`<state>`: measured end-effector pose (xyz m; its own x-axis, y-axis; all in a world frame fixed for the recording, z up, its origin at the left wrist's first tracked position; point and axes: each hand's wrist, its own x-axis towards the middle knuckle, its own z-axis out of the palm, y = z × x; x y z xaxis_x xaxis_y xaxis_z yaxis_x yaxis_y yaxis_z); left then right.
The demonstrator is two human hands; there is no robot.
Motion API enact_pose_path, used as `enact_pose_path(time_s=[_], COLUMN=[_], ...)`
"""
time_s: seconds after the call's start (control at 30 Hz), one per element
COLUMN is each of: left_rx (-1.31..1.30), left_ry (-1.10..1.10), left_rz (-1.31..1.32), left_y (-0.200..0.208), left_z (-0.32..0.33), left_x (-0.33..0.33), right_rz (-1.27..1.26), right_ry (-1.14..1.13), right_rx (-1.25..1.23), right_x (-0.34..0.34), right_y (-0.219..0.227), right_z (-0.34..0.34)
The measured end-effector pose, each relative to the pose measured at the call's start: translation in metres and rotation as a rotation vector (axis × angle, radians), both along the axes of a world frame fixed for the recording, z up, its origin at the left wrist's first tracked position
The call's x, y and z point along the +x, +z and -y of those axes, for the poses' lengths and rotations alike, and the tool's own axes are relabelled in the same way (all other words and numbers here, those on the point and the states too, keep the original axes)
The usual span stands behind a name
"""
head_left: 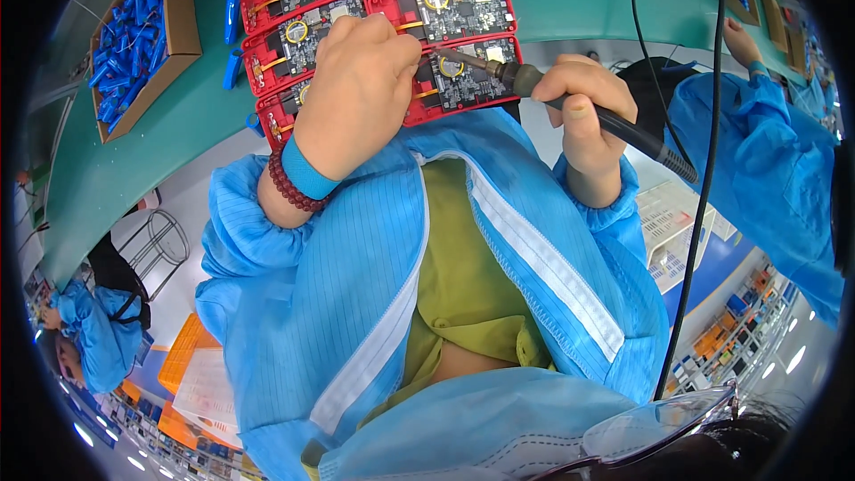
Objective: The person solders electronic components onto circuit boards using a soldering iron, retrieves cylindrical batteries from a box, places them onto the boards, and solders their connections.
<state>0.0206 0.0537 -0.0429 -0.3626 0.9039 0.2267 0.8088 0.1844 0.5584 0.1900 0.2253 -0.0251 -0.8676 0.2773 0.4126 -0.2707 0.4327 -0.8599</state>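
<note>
My right hand (590, 111) is wrapped round the handle of a soldering iron (527, 80). The iron's metal tip points left, over a circuit board (452, 69) in the nearest red plastic case (468, 107) of the right column. My left hand (361, 80) wears a blue wrist strap (305, 171) and reaches over the left column of cases. Its fingers are pinched together close to the iron's tip, and what they hold is hidden. More boards (445, 7) sit in red cases beyond, several with a yellow-ringed round part.
A cardboard box (183, 13) of blue wired cells (134, 40) stands left on the green bench (169, 160). Loose blue cells (232, 22) lie beside the cases. A black cable (712, 125) hangs at right. A co-worker's blue sleeve (757, 116) is at the right.
</note>
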Motion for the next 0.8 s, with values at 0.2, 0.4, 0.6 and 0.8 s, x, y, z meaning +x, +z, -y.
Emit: enact_pose_path(time_s=[0.2, 0.4, 0.6, 0.8], left_rx=[0.021, 0.028, 0.042, 0.031], left_ry=[-0.002, 0.006, 0.041, -0.035], left_rz=[-0.015, -0.018, -0.044, -0.104], left_y=[0.002, 0.002, -0.003, 0.021], left_z=[0.000, -0.003, -0.001, 0.026], left_x=[0.004, 0.006, 0.002, 0.003], right_rz=[-0.102, -0.190, -0.239, -0.211], right_ry=[-0.097, -0.114, -0.174, -0.231], right_rx=[-0.081, -0.167, -0.156, -0.039], right_x=[0.008, 0.003, -0.007, -0.029], right_y=[-0.006, -0.014, -0.018, -0.028], right_z=[0.001, -0.003, -0.005, -0.003])
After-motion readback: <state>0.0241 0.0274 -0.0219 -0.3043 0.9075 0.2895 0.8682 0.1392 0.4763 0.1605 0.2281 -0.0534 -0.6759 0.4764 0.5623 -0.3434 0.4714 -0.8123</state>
